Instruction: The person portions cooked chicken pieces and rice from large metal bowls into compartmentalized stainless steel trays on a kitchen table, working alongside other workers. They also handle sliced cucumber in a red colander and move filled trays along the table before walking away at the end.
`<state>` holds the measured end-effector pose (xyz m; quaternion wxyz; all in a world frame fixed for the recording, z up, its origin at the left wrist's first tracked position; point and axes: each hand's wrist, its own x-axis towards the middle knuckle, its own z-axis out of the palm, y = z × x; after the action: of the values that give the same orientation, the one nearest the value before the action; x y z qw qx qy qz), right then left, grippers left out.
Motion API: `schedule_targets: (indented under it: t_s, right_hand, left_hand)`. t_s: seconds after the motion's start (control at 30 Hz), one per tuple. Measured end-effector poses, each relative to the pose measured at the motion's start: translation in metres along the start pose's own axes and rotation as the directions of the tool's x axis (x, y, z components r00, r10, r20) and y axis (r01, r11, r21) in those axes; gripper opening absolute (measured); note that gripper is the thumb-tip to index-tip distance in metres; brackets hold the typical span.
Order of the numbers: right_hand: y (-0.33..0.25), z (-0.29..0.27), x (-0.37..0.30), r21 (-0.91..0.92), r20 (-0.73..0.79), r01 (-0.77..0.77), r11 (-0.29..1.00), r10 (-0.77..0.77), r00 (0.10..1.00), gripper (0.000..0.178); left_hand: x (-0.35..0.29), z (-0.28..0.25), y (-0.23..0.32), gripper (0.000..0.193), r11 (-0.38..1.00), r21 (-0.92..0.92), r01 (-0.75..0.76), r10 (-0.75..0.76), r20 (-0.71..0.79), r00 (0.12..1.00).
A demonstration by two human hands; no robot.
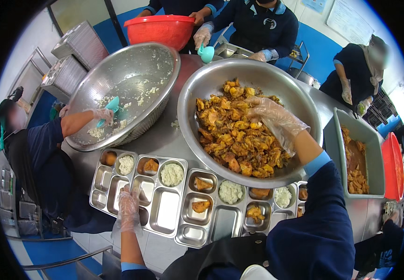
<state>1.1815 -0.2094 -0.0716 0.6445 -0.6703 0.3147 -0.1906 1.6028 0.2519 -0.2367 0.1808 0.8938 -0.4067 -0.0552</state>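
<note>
right hand (274,119) fingers in fried chicken (234,135); left hand (129,207) on tray (169,212).

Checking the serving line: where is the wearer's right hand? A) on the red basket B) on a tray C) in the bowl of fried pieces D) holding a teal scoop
C: the gloved right hand lies on the fried pieces inside the bowl.

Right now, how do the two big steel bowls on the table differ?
The left bowl is tilted and holds only rice scraps; the right bowl sits level, heaped with browned chicken pieces. A co-worker's hand scrapes the left bowl; the person's gloved right hand reaches into the right bowl. Both are round and shiny.
</note>
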Motion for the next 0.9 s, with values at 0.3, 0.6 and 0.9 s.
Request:
schedule_targets:
  t_s: [0.3, 0.6, 0.9]
  right_hand:
    - [-0.003, 0.038, -0.127, -0.858, -0.184, -0.139, 0.494, -0.045, 0.982, 0.054]
    - [0.022, 0.032, -0.189, -0.852, -0.345, -0.225, 0.474, -0.184, 0.92, 0.034]
    - [0.006, 0.071, -0.158, -0.875, -0.09, 0.06, 0.48, -0.284, 0.955, 0.043]
  left_hand:
    - [0.002, 0.014, -0.015, 0.038, 0.993, 0.087, 0.078, -0.089, 0.124, 0.988]
    - [-0.007, -0.003, -0.017, 0.033, 0.914, 0.345, -0.215, 0.177, 0.14, 0.974]
    - [-0.015, 0.028, -0.04, 0.041, 0.99, -0.087, 0.114, -0.104, 0.109, 0.989]
